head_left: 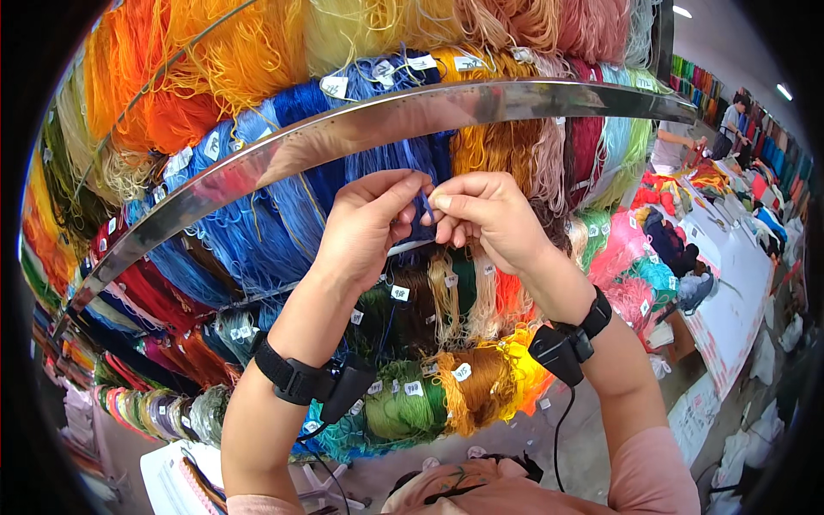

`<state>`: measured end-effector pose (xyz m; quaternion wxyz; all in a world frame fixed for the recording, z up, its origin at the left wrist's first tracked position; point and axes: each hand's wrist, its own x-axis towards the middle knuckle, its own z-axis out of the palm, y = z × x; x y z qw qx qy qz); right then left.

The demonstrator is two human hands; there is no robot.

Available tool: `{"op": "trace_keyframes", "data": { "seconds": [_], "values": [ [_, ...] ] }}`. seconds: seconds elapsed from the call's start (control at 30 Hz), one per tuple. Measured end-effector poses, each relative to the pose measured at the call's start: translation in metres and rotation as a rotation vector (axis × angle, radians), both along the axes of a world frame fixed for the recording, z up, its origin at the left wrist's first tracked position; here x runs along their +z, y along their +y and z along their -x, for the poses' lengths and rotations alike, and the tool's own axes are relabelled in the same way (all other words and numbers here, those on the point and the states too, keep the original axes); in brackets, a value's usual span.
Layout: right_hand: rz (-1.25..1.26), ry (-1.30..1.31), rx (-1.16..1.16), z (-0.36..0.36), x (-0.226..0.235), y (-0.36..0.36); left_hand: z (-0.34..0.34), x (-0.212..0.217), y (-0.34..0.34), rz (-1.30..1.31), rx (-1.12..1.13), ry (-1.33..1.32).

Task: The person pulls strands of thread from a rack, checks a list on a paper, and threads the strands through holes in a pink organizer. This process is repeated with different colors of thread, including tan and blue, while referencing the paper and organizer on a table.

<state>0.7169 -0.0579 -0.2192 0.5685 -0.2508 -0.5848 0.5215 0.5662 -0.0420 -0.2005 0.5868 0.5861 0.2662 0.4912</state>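
A short length of blue-violet thread (424,203) shows between my two hands, in front of the rack. My left hand (365,219) pinches it from one side with thumb and forefinger. On the other side, the thumb and forefinger of my right hand (493,210) are pressed together on it, its other fingers curled. Behind my hands hang blue thread skeins (270,240) with small white tags. Golden-brown skeins (493,146) hang beside them, above my right hand. Where the thread's ends go I cannot make out.
A shiny curved-looking metal rail (343,124) crosses just beyond my hands. Orange skeins (163,60) fill the upper row; green skeins (399,403) hang low. To the right, a white table (730,266) bears coloured bundles. A person (734,120) stands beyond it.
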Motion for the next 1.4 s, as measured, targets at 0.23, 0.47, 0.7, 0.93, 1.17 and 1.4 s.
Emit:
{"op": "trace_keyframes", "data": {
  "seconds": [0.23, 0.47, 0.7, 0.93, 1.17, 1.4],
  "values": [
    [-0.033, -0.074, -0.027, -0.003, -0.003, 0.001, -0.003, -0.004, 0.0, 0.029, -0.005, -0.004],
    [0.01, -0.005, -0.041, -0.002, -0.005, 0.001, -0.007, -0.004, -0.005, 0.036, 0.016, -0.001],
    [0.008, -0.063, -0.034, -0.001, -0.003, 0.001, -0.005, -0.009, -0.003, 0.032, 0.053, -0.019],
    [0.023, -0.012, -0.029, -0.002, -0.003, 0.0, -0.007, -0.009, -0.004, 0.031, 0.063, -0.012],
    [0.099, 0.084, 0.059, -0.009, -0.006, 0.004, 0.003, -0.012, -0.002, -0.024, 0.178, 0.0],
    [-0.118, -0.037, -0.279, -0.006, -0.005, 0.011, 0.006, -0.017, 0.0, -0.126, 0.215, 0.068]
  ]
}}
